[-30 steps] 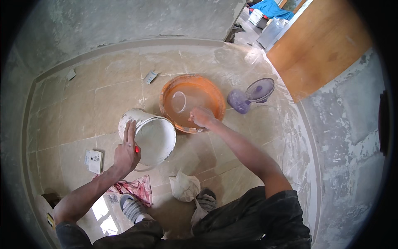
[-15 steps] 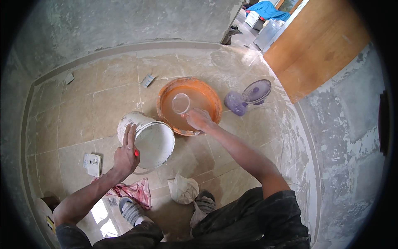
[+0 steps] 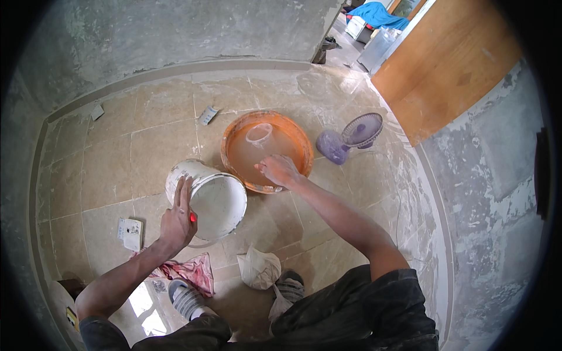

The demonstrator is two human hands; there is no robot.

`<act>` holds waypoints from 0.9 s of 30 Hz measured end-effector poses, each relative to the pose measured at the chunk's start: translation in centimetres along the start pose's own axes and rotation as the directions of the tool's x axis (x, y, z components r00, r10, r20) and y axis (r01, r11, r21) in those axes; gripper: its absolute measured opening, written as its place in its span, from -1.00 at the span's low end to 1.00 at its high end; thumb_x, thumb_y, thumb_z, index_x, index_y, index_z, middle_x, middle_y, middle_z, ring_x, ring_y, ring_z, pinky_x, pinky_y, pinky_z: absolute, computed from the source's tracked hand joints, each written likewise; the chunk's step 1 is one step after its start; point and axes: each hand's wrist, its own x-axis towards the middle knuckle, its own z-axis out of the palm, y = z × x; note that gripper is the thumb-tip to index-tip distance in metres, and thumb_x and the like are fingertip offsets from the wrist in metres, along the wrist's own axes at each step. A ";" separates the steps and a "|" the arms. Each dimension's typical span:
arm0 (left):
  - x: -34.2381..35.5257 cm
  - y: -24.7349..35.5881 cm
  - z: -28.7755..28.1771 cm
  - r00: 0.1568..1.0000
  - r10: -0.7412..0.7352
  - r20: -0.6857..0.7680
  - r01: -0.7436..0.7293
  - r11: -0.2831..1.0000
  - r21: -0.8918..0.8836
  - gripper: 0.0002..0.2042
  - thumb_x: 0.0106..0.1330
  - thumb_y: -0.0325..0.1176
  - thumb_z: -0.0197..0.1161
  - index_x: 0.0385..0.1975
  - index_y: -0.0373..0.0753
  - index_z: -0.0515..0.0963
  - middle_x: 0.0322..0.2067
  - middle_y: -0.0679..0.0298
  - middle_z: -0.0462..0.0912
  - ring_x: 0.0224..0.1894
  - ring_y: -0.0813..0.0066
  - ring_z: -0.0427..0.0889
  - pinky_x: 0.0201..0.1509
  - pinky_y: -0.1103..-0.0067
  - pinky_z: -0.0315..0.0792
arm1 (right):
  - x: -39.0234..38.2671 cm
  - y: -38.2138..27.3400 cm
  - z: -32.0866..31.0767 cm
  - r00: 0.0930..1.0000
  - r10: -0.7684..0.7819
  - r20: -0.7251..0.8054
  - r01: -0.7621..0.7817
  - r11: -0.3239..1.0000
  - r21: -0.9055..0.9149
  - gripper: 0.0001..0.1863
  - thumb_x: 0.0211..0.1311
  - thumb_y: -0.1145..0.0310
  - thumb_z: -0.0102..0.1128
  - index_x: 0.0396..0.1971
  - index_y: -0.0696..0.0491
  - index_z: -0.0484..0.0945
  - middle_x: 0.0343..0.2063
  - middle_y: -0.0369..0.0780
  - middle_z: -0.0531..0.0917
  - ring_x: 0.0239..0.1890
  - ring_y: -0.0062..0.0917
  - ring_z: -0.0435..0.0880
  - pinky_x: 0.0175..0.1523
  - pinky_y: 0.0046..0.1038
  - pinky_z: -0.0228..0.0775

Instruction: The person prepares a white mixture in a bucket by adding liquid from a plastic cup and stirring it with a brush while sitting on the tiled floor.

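Note:
My left hand (image 3: 178, 221) holds the near left edge of a white plastic bucket (image 3: 178, 174), two fingers laid along its outer side. A small red thing (image 3: 193, 217) shows by its thumb; the rest of it is hidden. The bucket tilts with its mouth toward me and the right, its inside smeared pale. Beside it stands an orange basin (image 3: 309, 146) of cloudy water. A clear plastic cup (image 3: 259, 134) sits tilted in the water toward the far side. My right hand (image 3: 278, 170) hovers over the basin's near right part, apart from the cup, fingers loosely bent with nothing seen in them.
A purple fan (image 3: 333, 145) stands right of the basin. A tied white bag (image 3: 259, 267) and a red-stained cloth (image 3: 196, 272) lie by my feet. Small flat pieces (image 3: 208, 115) and a white box-like piece (image 3: 133, 233) are on the tiles. A wooden door (image 3: 451, 64) stands far right.
The cup has left my right hand and now sits farther off in the basin's water. My right hand has dipped slightly nearer to me. My left hand and the bucket have hardly moved.

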 end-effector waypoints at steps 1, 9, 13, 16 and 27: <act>0.0 0.0 -0.1 1.000 -0.001 0.005 0.001 1.000 -0.001 -0.09 0.10 -0.59 0.12 0.47 -0.11 -0.21 0.47 0.03 -0.07 -0.35 -0.20 0.65 -0.29 0.11 0.60 | 0.0 -0.5 -0.1 0.999 0.027 -0.021 -0.028 0.999 -0.039 -0.67 0.33 0.17 0.08 -0.50 0.06 0.66 -0.45 -0.09 0.70 -0.28 -0.14 0.70 -0.11 -0.17 0.49; 0.1 -0.3 0.3 1.000 0.019 -0.015 -0.019 1.000 -0.003 -0.09 0.09 -0.59 0.13 0.47 -0.10 -0.20 0.47 0.02 -0.05 -0.35 -0.19 0.65 -0.30 0.11 0.60 | -0.1 -2.2 -0.8 0.972 -0.091 -0.216 0.112 0.990 0.086 -0.68 0.37 0.14 0.07 -0.35 0.08 0.64 -0.33 -0.09 0.70 -0.25 -0.15 0.69 -0.14 -0.16 0.49; 0.2 -0.1 0.2 1.000 0.024 -0.016 -0.024 1.000 -0.007 -0.11 0.10 -0.58 0.13 0.46 -0.11 -0.18 0.47 0.03 -0.05 -0.37 -0.20 0.65 -0.32 0.11 0.59 | 0.2 -2.4 -1.0 0.972 -0.160 -0.170 0.153 0.987 -0.052 -0.74 0.35 0.20 0.10 -0.35 0.09 0.61 -0.32 -0.12 0.70 -0.25 -0.23 0.70 -0.22 -0.19 0.50; 0.2 -0.1 0.1 1.000 0.019 -0.017 -0.019 1.000 -0.001 -0.12 0.11 -0.57 0.14 0.46 -0.11 -0.16 0.47 0.04 -0.05 -0.38 -0.20 0.65 -0.32 0.11 0.59 | 0.1 -3.0 -1.3 0.974 -0.161 -0.157 0.162 0.987 -0.005 -0.75 0.35 0.21 0.11 -0.37 0.07 0.62 -0.34 -0.12 0.70 -0.27 -0.22 0.70 -0.24 -0.20 0.50; 0.2 -0.2 0.1 1.000 0.028 -0.013 -0.028 1.000 -0.010 -0.13 0.11 -0.58 0.13 0.45 -0.14 -0.15 0.47 0.03 -0.05 -0.38 -0.20 0.65 -0.33 0.11 0.59 | 0.5 -1.3 0.2 0.967 -0.213 -0.141 0.235 0.957 0.170 -0.93 0.24 0.40 0.16 -0.38 0.05 0.60 -0.33 -0.14 0.68 -0.25 -0.21 0.67 -0.19 -0.23 0.46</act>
